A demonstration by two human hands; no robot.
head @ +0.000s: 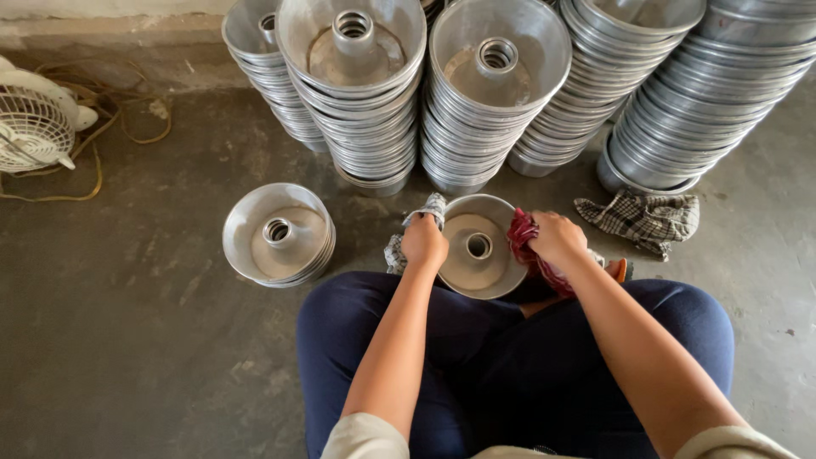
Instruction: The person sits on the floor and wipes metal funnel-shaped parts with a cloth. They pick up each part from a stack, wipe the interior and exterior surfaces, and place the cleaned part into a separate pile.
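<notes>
Here, nearest to the camera, the person sits on the floor with legs in dark blue trousers (510,357), and both forearms reach fwd over the lap. Just beyond the knees is the round silver aluminium ring mould with a hollow centre tube (478,248); it lies against the lap, tilted a little toward the person. Its open side points up and toward the camera, so the inside is easy to see and to reach. Its axis, along the centre tube, goes nearly vertical, leaning back to the body.

The left hand (423,241) is closed on the left rim through a grey-white checked cloth (433,206). I think the cloth is there to protect the fingers from the thin edge and to stop slipping. The right hand (557,238) is clenched around a bunched dark red cloth (525,236), pressed at the right rim, approx. as for wiping. So one hand steadies the mould and the other works on it.

To the left, apart from the mould, a short stack of the same silver moulds (278,234) stands on the grey concrete floor (127,297), openings up. To the right lies a crumpled checked rag (642,217).

Farther off, tall nested stacks of the same moulds (425,102) stand in a row, probably nested to save space. At far left there is a white fan (34,119) with loose cables.
</notes>
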